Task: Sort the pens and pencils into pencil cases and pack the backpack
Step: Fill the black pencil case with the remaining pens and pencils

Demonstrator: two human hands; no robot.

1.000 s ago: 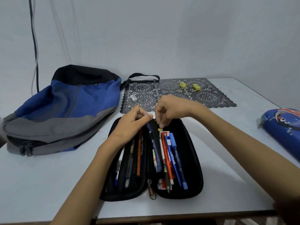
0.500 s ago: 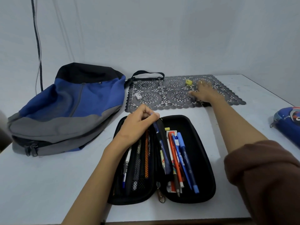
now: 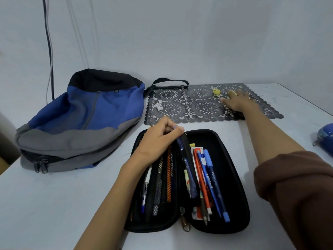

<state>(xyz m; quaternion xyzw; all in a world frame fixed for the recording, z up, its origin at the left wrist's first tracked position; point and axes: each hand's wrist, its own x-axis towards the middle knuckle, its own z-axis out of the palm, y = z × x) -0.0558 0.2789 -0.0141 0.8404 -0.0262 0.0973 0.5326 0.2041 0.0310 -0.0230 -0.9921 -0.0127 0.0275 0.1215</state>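
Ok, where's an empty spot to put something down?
Biggest bare patch: the table in front of the backpack, left of the black pencil case. A narrower strip lies between that case and the blue case, under the right arm. Crowded: the mat under the right hand, the case under the left hand gripping a blue pen.

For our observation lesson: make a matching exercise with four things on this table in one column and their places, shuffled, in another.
1 backpack
2 white eraser
3 pencil case
4 right hand

A open, nearest the person, pens inside
B on the mat's left part
C lying left of the mat
D stretched over the mat's right part

Pairs: 1-C, 2-B, 3-A, 4-D
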